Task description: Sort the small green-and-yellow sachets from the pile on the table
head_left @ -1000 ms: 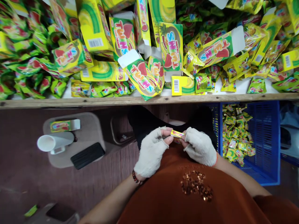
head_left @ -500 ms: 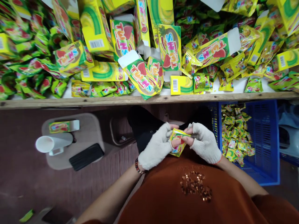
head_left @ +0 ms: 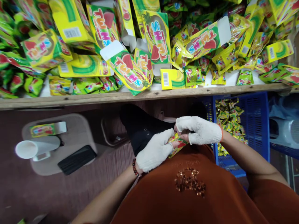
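Both my hands wear white fingerless knit gloves and meet in front of my waist. Between them is a small yellow-green candy box (head_left: 179, 146) with a watermelon print. My left hand (head_left: 157, 150) grips its left side, thumb lying over the front. At the box's upper end, my right hand (head_left: 198, 130) curls over with its fingertips pressed on it, so that end is largely hidden. More boxes of the same print lie on the table ahead, among them one with a white flap (head_left: 127, 67) hanging over the edge.
The table's wooden edge (head_left: 105, 97) runs across in front, heaped with wrapped candies (head_left: 87, 85). Below right stands a blue crate (head_left: 255, 124) holding many small packs. At left, a stool (head_left: 80, 124) bears a white mug (head_left: 37, 147), a black phone (head_left: 77, 159) and a candy box (head_left: 48, 129).
My right hand has turned over and now covers the box's upper end. The box is tilted more, and its top opening no longer shows. The camera view has shifted slightly right.
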`<state>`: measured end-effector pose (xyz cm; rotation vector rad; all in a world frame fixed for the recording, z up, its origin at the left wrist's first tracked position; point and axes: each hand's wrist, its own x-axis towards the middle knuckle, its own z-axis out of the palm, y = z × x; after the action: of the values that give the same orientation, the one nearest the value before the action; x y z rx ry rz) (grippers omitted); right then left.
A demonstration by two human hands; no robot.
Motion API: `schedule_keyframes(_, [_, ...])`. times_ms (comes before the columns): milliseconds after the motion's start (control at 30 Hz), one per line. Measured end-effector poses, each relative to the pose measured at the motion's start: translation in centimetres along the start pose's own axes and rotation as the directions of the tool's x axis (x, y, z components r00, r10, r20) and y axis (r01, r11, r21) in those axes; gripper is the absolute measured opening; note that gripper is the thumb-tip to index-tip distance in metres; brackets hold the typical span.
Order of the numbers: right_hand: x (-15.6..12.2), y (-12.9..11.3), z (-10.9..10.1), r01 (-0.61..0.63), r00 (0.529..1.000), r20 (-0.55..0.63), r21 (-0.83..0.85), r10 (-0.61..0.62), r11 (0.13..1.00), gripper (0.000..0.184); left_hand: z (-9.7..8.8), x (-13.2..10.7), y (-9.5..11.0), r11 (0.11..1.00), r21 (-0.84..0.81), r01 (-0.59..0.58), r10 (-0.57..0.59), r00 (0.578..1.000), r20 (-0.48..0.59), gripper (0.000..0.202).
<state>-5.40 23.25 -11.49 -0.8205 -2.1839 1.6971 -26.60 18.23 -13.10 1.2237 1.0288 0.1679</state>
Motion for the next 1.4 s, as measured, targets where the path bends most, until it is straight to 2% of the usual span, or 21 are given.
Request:
schedule_keyframes(133, [0.1, 0.6, -0.3, -0.021, 0.995, 0.103, 0.076, 0.013, 0.997, 0.015, 0.5, 0.1, -0.3, 0.988, -0.157, -0.007, 0.014, 0.999, 0.043, 0.025])
schedule_keyframes(200, [0.2, 0.7, -0.2, -0.05, 0.992, 0.117, 0.09, 0.039, 0.995, 0.015, 0.7, 0.2, -0.3, 0.981, -0.194, -0.018, 0.026, 0.999, 0.038, 0.024])
schedule_keyframes(300, [0.3, 0.4, 0.3, -0.189, 0.981, 0.05, 0.083, 0.186, 0.978, 0.015, 1.1, 0.3, -0.3, 0.994, -0.108, 0.019, -0.026, 0.997, -0.067, 0.021])
schedule_keyframes(400, [0.4, 0.2, 0.9, -0.354, 0.93, -0.065, 0.096, 0.361, 0.93, 0.014, 1.4, 0.2, -0.4, 0.995, -0.046, 0.093, -0.099, 0.979, -0.175, 0.02])
schedule_keyframes(567, [0.2, 0.5, 1.2, -0.386, 0.907, -0.043, 0.313, 0.419, 0.868, 0.009, 1.5, -0.1, -0.7, 0.987, -0.139, 0.08, -0.107, 0.975, -0.194, 0.021])
schedule_keyframes(667, [0.1, 0.5, 1.3, -0.411, 0.893, -0.069, 0.273, 0.444, 0.87, 0.01, 1.5, -0.1, -0.9, 0.984, -0.162, 0.079, -0.112, 0.973, -0.203, 0.021])
schedule_keyframes(733, [0.1, 0.3, 1.5, -0.404, 0.898, -0.11, 0.177, 0.426, 0.898, 0.01, 1.6, 0.0, -1.0, 0.982, -0.172, 0.084, -0.118, 0.973, -0.199, 0.021])
schedule_keyframes(867, [0.1, -0.3, 2.1, -0.308, 0.924, -0.239, -0.007, 0.298, 0.951, 0.017, 1.8, 0.0, -1.1, 0.975, -0.198, 0.1, -0.142, 0.966, -0.215, 0.022])
schedule_keyframes(967, [-0.2, -0.3, 2.8, -0.255, 0.924, -0.273, 0.085, 0.269, 0.963, 0.014, 2.0, -0.1, -0.9, 0.952, -0.293, 0.092, -0.169, 0.954, -0.248, 0.026])
schedule_keyframes(1067, [-0.9, 0.1, 3.7, -0.223, 0.893, -0.361, 0.164, 0.269, 0.961, 0.009, 2.1, -0.1, -0.7, 0.893, -0.448, 0.051, -0.191, 0.943, -0.273, 0.033])
schedule_keyframes(1167, [-1.5, 0.6, 4.4, -0.23, 0.829, -0.503, 0.093, 0.245, 0.969, 0.011, 2.0, 0.1, -0.7, 0.857, -0.514, -0.023, -0.166, 0.933, -0.319, 0.041])
schedule_keyframes(1267, [-1.8, 0.9, 4.9, -0.2, 0.809, -0.554, 0.05, 0.194, 0.979, 0.009, 1.5, 0.2, -1.0, 0.901, -0.412, -0.137, -0.052, 0.909, -0.415, 0.043])
schedule_keyframes(1400, [-1.8, 0.9, 5.1, -0.169, 0.851, -0.504, 0.001, 0.146, 0.986, 0.008, 0.7, 0.1, -1.3, 0.976, -0.095, -0.197, 0.144, 0.906, -0.399, 0.012])
